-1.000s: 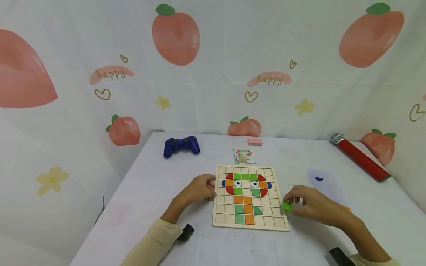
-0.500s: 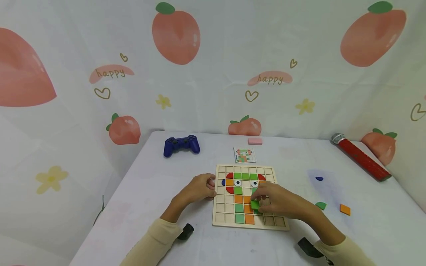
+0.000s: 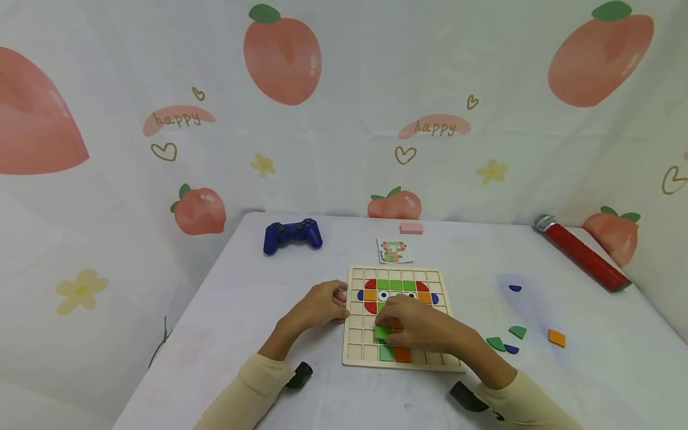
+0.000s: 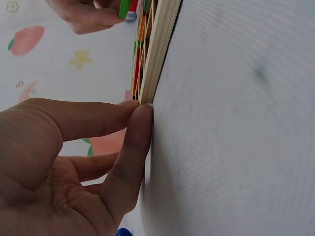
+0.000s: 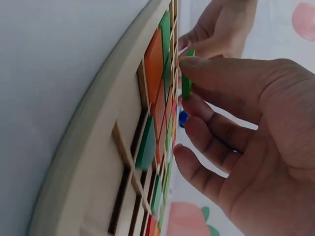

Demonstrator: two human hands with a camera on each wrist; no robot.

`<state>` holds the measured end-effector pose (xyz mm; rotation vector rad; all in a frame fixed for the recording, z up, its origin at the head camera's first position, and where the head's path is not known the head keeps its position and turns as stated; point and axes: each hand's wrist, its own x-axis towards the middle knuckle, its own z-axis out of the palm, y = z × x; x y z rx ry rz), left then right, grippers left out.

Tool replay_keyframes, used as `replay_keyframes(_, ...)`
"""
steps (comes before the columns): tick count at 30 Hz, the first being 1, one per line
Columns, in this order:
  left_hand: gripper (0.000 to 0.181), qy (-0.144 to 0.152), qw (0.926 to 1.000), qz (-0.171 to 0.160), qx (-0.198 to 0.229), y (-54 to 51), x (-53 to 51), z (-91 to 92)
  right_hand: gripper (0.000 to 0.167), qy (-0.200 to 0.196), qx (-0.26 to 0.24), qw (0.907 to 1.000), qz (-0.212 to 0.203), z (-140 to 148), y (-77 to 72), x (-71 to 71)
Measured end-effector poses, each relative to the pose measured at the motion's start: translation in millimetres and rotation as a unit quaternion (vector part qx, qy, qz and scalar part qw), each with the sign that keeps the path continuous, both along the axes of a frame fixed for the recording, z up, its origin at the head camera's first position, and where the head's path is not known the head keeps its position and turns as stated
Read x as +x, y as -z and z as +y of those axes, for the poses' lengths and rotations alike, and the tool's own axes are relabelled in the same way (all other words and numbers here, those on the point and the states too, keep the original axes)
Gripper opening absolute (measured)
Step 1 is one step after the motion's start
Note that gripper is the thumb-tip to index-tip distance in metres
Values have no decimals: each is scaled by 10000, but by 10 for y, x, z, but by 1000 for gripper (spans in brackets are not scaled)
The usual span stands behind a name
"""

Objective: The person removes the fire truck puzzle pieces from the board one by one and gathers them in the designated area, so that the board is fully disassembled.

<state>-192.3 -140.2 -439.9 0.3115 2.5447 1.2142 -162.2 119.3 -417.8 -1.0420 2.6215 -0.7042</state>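
Observation:
A wooden grid board lies on the table with coloured tiles set in its cells. My left hand holds the board's left edge between thumb and finger; the left wrist view shows both fingertips at that edge. Over the board, my right hand pinches a green tile between thumb and fingertips. In the right wrist view the green tile stands edge-on, apart from the board's surface. Tiles in the board's middle are partly hidden beneath the right hand. Behind the board is a small pattern card.
Right of the board lie green quarter-round pieces, blue half-round pieces and an orange square tile. A blue game controller, a pink block and a red microphone stand farther back.
My right hand has carried the green tile leftward from beside the board to over its middle-left cells. Loose pieces at the right have come into sight. The left hand stays at the edge.

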Motion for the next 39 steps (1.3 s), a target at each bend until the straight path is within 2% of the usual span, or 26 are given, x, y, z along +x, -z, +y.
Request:
replay_keyframes(15,59,38,10000,4,4,-30,-2,15,22,229,-65,9997,-103,-168,43,47)
replay_keyframes(39,57,-56,9999,-120,66,-8,6,-1,24,231,-213,9992,-251,-194,49,54)
